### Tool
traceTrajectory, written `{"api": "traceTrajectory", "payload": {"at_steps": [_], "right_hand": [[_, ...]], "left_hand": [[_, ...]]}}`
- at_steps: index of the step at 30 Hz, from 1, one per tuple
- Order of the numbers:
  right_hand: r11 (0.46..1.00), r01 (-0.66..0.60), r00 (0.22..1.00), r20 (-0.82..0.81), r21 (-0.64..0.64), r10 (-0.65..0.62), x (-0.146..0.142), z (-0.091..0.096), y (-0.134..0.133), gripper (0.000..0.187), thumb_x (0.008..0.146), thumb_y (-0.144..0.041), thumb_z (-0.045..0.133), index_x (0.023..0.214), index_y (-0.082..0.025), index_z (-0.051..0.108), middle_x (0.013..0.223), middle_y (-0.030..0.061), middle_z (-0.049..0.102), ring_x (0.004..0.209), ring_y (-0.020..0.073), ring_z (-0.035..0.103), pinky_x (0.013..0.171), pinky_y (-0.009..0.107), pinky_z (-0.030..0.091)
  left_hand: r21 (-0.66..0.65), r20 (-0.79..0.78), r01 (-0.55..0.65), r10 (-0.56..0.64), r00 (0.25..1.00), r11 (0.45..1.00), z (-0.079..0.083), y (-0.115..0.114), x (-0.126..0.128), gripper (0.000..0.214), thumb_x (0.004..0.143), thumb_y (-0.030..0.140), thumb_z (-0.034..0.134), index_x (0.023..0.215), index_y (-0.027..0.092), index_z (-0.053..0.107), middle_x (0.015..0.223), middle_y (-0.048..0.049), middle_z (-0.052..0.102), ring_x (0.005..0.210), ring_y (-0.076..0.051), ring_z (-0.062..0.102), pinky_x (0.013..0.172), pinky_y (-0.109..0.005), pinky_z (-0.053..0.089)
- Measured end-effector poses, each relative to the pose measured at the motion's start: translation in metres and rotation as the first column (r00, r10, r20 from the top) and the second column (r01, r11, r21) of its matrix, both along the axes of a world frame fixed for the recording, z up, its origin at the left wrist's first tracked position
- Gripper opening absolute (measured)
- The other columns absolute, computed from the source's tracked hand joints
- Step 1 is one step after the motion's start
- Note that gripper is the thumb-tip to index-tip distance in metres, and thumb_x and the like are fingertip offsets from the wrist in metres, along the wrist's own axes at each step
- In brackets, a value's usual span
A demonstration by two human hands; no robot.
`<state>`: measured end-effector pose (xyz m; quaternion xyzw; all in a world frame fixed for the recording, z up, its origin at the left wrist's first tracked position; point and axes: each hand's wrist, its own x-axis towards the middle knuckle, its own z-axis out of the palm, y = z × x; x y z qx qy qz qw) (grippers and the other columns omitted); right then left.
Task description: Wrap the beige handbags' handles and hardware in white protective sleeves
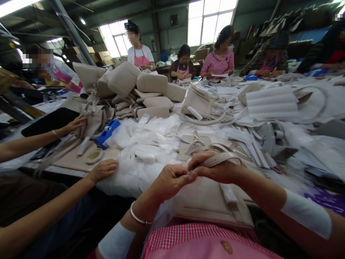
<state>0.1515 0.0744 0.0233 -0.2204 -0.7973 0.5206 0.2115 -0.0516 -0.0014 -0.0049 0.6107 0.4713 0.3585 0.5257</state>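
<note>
A beige handbag (212, 201) lies on the table edge just in front of me. Its beige strap (223, 157) arches over my right hand (215, 169), whose fingers are curled round it. My left hand (169, 181) is closed in a pinch and meets the right hand's fingertips at the strap's near end. A silver bangle (138, 217) sits on my left wrist. White sleeve covers (307, 213) wrap both my forearms.
A co-worker's two hands (104, 169) rest on the table at left, near a blue tape dispenser (107, 133) and a small oval dish (94, 155). Clear plastic wrapping (145, 151) and white paper strips cover the middle. Stacked beige bags (140, 90) stand behind. Several people sit opposite.
</note>
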Motion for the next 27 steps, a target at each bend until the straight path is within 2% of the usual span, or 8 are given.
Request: {"api": "traceTrajectory", "payload": {"at_steps": [3, 6, 8, 14, 17, 19, 23, 27], "right_hand": [[0.941, 0.124, 0.977, -0.127, -0.314, -0.171, 0.002, -0.014, 0.002, 0.029, 0.079, -0.044, 0.074, 0.093, -0.019, 0.076, 0.082, 0.0038, 0.070, 0.064, 0.0140, 0.058, 0.055, 0.024, 0.044], [0.696, 0.222, 0.830, -0.242, -0.683, -0.502, 0.010, -0.019, 0.010, 0.038, 0.082, -0.055, 0.065, 0.086, -0.018, 0.075, 0.073, 0.0038, 0.066, 0.055, 0.0116, 0.052, 0.050, 0.024, 0.041], [0.604, 0.252, 0.768, -0.223, -0.756, -0.600, 0.013, -0.015, 0.013, 0.039, 0.083, -0.054, 0.064, 0.081, -0.017, 0.074, 0.070, 0.0047, 0.065, 0.056, 0.0129, 0.053, 0.052, 0.025, 0.042], [0.909, 0.320, 0.931, -0.086, -0.267, -0.353, -0.003, -0.015, -0.009, 0.058, 0.092, -0.066, 0.045, 0.073, -0.016, 0.067, 0.063, 0.0023, 0.058, 0.055, 0.0135, 0.050, 0.053, 0.027, 0.040], [0.944, 0.305, 0.948, -0.051, -0.128, -0.314, -0.014, -0.030, -0.024, 0.059, 0.091, -0.069, 0.045, 0.065, -0.018, 0.059, 0.063, 0.0011, 0.054, 0.058, 0.0139, 0.047, 0.055, 0.028, 0.040], [0.913, 0.341, 0.932, -0.050, -0.223, -0.360, -0.019, -0.039, -0.030, 0.056, 0.089, -0.069, 0.049, 0.065, -0.019, 0.060, 0.064, 0.0013, 0.056, 0.061, 0.0151, 0.050, 0.058, 0.029, 0.043], [0.671, 0.160, 0.891, -0.187, -0.724, -0.414, -0.028, -0.048, -0.032, 0.048, 0.087, -0.065, 0.055, 0.083, -0.019, 0.069, 0.078, 0.0059, 0.068, 0.076, 0.0219, 0.064, 0.071, 0.036, 0.054], [0.415, 0.064, 0.708, -0.252, -0.908, -0.660, -0.037, -0.046, -0.026, 0.026, 0.079, -0.045, 0.073, 0.083, -0.020, 0.069, 0.081, 0.0043, 0.072, 0.081, 0.0200, 0.068, 0.081, 0.034, 0.055]], "left_hand": [[0.052, -0.044, -0.038, 0.040, 0.998, 0.998, -0.004, -0.002, -0.003, 0.028, 0.083, 0.036, 0.069, 0.068, 0.013, 0.071, 0.069, -0.0007, 0.057, 0.065, -0.011, 0.049, 0.059, -0.024, 0.035], [0.065, -0.118, -0.083, 0.090, 0.989, 0.994, -0.008, -0.005, -0.008, 0.024, 0.082, 0.034, 0.069, 0.069, 0.014, 0.072, 0.073, -0.0024, 0.061, 0.069, -0.014, 0.054, 0.063, -0.025, 0.039], [0.074, -0.159, -0.075, 0.086, 0.984, 0.994, -0.007, -0.006, -0.008, 0.025, 0.083, 0.033, 0.067, 0.067, 0.014, 0.071, 0.071, -0.0021, 0.061, 0.069, -0.014, 0.054, 0.065, -0.025, 0.040], [0.123, -0.109, -0.077, 0.090, 0.990, 0.989, 0.005, -0.004, 0.003, 0.028, 0.086, 0.033, 0.062, 0.066, 0.015, 0.072, 0.072, -0.0015, 0.061, 0.067, -0.012, 0.054, 0.064, -0.023, 0.042], [0.164, -0.120, -0.134, 0.155, 0.981, 0.977, 0.006, -0.005, 0.007, 0.026, 0.086, 0.030, 0.062, 0.068, 0.016, 0.073, 0.070, -0.0007, 0.061, 0.065, -0.012, 0.052, 0.063, -0.023, 0.042], [0.183, -0.127, -0.161, 0.185, 0.974, 0.970, 0.005, -0.006, 0.009, 0.026, 0.087, 0.029, 0.061, 0.068, 0.017, 0.073, 0.070, -0.0011, 0.062, 0.066, -0.013, 0.054, 0.064, -0.023, 0.044], [0.254, -0.147, -0.098, 0.139, 0.979, 0.962, 0.002, -0.012, 0.012, 0.025, 0.090, 0.027, 0.057, 0.073, 0.017, 0.073, 0.082, -0.0051, 0.066, 0.078, -0.017, 0.061, 0.074, -0.027, 0.048], [0.395, -0.155, -0.094, 0.167, 0.974, 0.914, -0.004, -0.018, 0.015, 0.027, 0.094, 0.025, 0.053, 0.072, 0.016, 0.066, 0.089, -0.0069, 0.063, 0.087, -0.018, 0.059, 0.084, -0.030, 0.048]]}}
